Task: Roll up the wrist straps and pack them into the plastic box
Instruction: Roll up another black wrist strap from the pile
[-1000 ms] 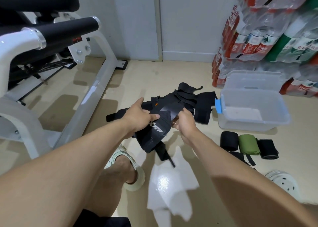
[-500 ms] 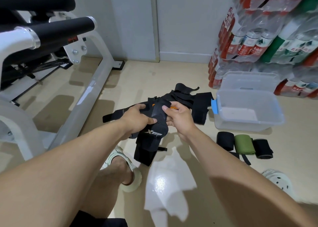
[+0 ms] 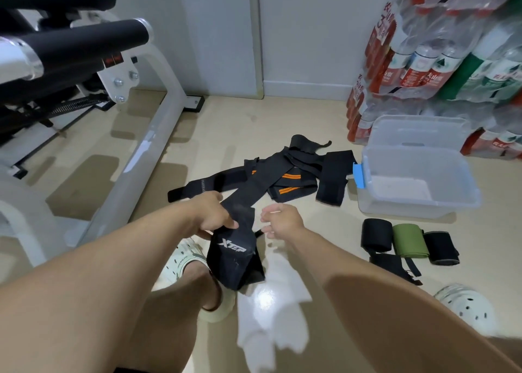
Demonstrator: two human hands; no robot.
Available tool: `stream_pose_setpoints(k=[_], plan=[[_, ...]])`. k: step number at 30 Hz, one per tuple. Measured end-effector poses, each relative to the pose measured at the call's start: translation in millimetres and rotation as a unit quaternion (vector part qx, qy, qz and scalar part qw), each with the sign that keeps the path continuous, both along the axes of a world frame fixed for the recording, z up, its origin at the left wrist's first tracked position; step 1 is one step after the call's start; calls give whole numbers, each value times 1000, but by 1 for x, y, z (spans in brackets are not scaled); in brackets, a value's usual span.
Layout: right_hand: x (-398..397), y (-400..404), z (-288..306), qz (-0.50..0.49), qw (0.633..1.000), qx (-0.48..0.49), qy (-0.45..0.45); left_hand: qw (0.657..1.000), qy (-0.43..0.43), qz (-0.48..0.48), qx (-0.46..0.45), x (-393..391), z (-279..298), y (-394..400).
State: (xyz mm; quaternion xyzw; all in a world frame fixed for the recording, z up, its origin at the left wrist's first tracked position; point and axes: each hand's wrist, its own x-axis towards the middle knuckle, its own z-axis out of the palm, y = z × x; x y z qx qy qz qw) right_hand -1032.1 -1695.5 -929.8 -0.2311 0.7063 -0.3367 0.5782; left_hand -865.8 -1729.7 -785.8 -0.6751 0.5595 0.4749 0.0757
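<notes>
My left hand (image 3: 213, 216) grips a black wrist strap (image 3: 236, 255) with white lettering; its folded end hangs below my fist and its long tail runs up to a pile of black and orange-striped straps (image 3: 293, 175) on the floor. My right hand (image 3: 282, 220) hovers just right of the strap with loosely curled fingers, holding nothing. The clear plastic box (image 3: 452, 200) with a blue latch sits open to the right. Three rolled straps lie in front of it: black (image 3: 376, 234), green (image 3: 408, 240), black (image 3: 440, 247).
A white exercise machine frame (image 3: 147, 158) with a black padded bar fills the left. Packs of water bottles (image 3: 440, 62) are stacked behind the box, whose lid (image 3: 418, 131) leans against them. My sandalled feet (image 3: 183, 259) (image 3: 466, 306) rest on the glossy beige floor.
My right hand has let go of the strap and drawn slightly away. The left hand keeps its grip, and the strap now hangs folded below it with its tail stretched towards the pile.
</notes>
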Motion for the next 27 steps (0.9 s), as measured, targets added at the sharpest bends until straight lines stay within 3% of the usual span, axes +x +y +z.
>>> stream_pose_setpoints(k=[5,10,17,20,24,27], plan=[[19,-2,-54,165,982,48,83,994,-70,50,-69,37,-16,-28],[39,-40,-70,352,908,10,226,984,-119,61,-121,50,-35,-39],[82,-95,-86,467,821,-38,326,988,-83,-6,-127,58,-71,-54],[91,-116,-98,530,761,-67,369,988,-66,36,-135,63,-86,-67],[89,-121,-125,569,739,-61,357,988,-32,103,-109,69,-111,-74],[80,-102,-140,575,683,-98,439,989,-33,113,-88,69,-119,-71]])
